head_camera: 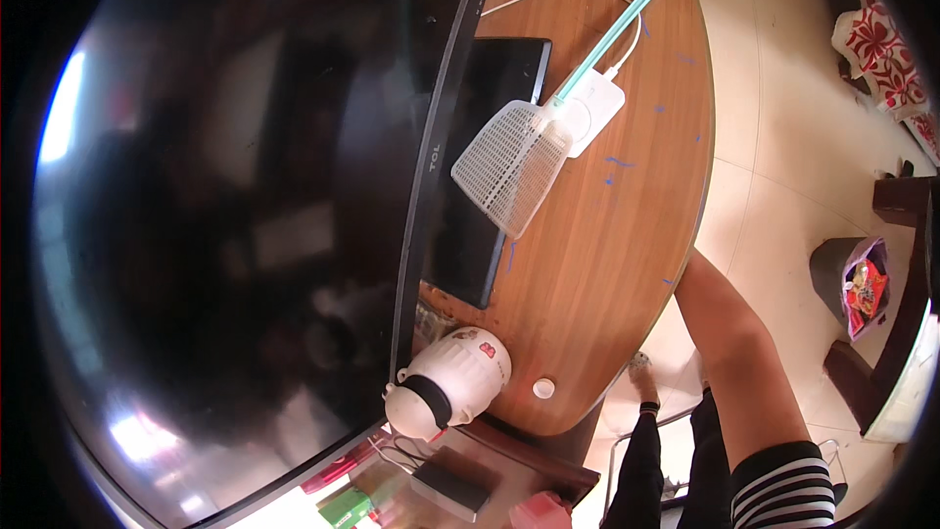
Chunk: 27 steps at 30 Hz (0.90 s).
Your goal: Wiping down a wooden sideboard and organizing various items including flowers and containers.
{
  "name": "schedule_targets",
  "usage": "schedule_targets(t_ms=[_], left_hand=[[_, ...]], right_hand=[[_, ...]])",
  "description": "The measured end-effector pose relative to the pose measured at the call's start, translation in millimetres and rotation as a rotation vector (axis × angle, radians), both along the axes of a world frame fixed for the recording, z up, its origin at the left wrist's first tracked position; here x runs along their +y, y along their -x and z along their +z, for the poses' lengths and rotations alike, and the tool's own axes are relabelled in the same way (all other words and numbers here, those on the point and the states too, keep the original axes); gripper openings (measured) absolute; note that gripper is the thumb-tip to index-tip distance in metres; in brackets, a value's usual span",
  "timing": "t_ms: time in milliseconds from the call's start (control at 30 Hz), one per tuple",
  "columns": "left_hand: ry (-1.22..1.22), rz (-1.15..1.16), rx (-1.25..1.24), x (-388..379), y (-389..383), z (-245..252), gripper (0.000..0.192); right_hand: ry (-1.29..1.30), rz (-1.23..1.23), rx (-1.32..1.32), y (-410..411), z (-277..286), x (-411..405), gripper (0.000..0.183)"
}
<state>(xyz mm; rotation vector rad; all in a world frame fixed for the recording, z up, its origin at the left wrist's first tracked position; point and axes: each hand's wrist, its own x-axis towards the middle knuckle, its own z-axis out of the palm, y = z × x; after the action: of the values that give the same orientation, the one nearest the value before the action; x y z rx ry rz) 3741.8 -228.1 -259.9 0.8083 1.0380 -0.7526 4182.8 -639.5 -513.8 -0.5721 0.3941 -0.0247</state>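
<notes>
Neither of my hands is in view. A bare forearm with a striped sleeve reaches to the edge of the wooden tabletop, and its hand is hidden beyond that edge. A fly swatter with a pale mesh head and turquoise handle lies on the table. Its head overlaps a dark flat panel, and its handle crosses a white square device with a white cable. A white, lidded jar-like container with ears lies or leans by the screen. A small white cap rests nearby.
A large TCL television stands along the left of the tabletop. Below are a black box with cables and a pink object. On the floor at right, a lined bin holds wrappers, near dark wooden furniture.
</notes>
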Motion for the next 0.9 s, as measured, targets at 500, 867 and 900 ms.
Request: schedule_targets(t_ms=[500,867,900], left_hand=[[0.340,-0.020,-0.378,-114.3,-115.6,51.6,0.060],[0.311,0.570,-0.643,-105.4,54.4,153.6,0.062],[0.306,0.604,-0.649,-99.5,68.8,153.1,0.063]], right_hand=[[1.342,1.001,0.112,354.2,43.7,-114.6,0.025],[1.628,1.250,-0.131,320.9,245.9,-106.4,0.040],[1.604,1.154,-0.219,316.1,259.3,-92.9,0.036]])
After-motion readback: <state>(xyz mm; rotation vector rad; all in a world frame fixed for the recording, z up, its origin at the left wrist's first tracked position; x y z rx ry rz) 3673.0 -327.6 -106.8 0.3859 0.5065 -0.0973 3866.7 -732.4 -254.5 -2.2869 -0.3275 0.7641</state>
